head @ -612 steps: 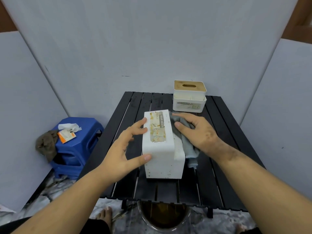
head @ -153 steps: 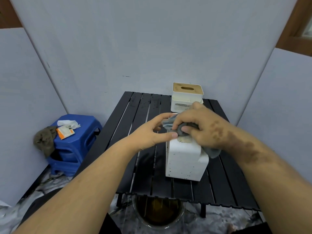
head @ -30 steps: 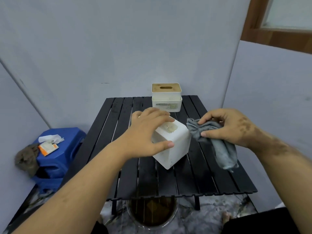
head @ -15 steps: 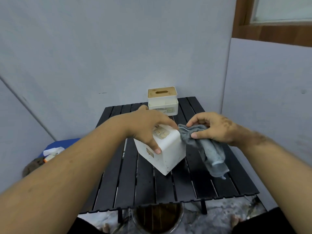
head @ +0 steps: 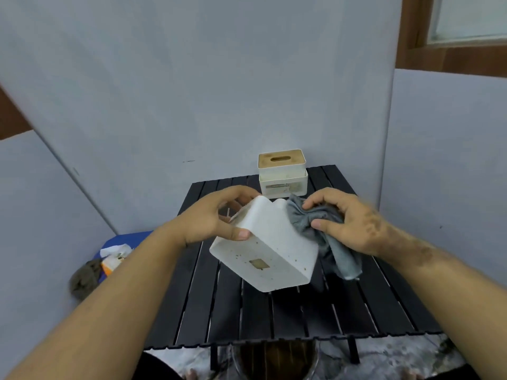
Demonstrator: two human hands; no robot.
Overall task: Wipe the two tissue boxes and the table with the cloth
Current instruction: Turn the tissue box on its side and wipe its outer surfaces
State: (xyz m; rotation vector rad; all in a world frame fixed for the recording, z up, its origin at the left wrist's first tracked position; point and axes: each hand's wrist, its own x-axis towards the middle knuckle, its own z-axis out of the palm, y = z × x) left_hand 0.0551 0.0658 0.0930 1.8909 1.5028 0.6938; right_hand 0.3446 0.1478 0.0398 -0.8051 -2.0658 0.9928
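Left hand is gripping the box, tilted above the table; right hand is pinching the cloth against its side. Keep rotating (specks on the near face), pressing flat.

The left hand has tipped the white tissue box up off the counter, its spotted underside now facing the camera.

Soft, even indoor light — dim shadow under tilted box on table; slight motion blur, wide-angle bending at edges.
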